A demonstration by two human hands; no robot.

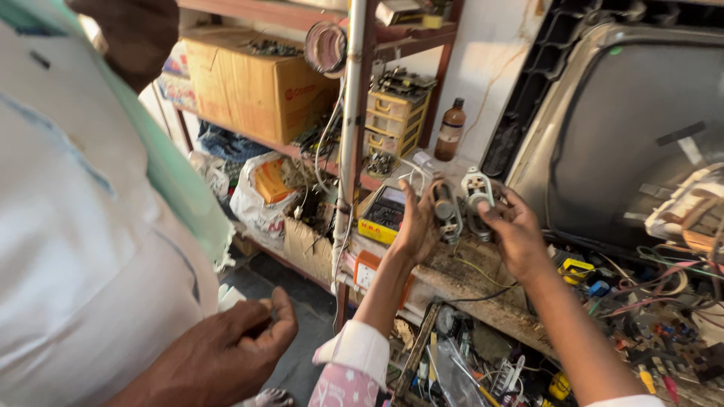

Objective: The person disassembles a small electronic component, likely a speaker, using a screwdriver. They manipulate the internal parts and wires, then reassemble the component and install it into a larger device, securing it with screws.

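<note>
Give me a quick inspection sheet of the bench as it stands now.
Surface: worn bench, crowded.
Job's things: small motor-like part in the left hand; white and metal part at the right hand, both raised above the bench.
Clutter: circuit boards, screwdrivers, yellow meter.
Grippers: both hands closed on their parts.
Cables: white lead from the parts; loose wires on the bench.
Surroundings: old television, brown bottle, cardboard box on shelves, another person's hand nearby.
</note>
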